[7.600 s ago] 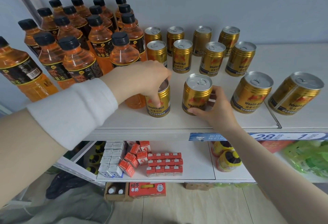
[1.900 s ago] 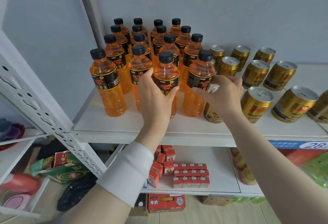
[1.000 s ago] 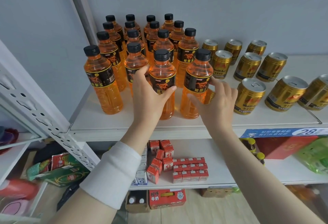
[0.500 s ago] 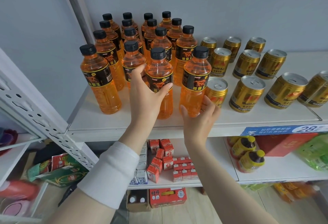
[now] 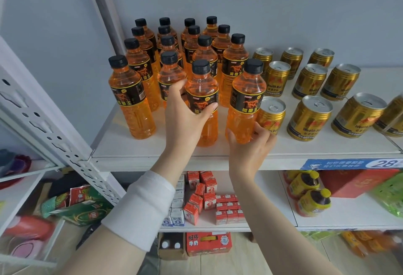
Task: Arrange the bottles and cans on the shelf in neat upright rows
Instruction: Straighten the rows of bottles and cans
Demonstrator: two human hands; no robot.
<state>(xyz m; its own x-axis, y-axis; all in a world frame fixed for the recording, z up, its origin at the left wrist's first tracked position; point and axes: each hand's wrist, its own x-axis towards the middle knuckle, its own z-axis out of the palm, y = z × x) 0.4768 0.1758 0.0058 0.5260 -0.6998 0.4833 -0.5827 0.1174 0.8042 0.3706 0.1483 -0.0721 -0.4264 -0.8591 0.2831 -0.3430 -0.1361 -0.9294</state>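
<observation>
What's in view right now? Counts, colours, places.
bottles: sixteen, orange with black caps, upright, left part of the top shelf
cans: ten in view, gold, upright, right of the bottles; the rightmost is cut off by the frame edge
small cartons: many, red and white, lower shelf
yellow-capped bottles: at least two, dark, lower shelf, right
box: one, red, lower shelf, right
left hand: grips the front middle bottle
right hand: grips the base of the front right bottle

A shop: stocked shelf [image 5: 239,153] with a price label [image 5: 351,164], drinks below.
</observation>
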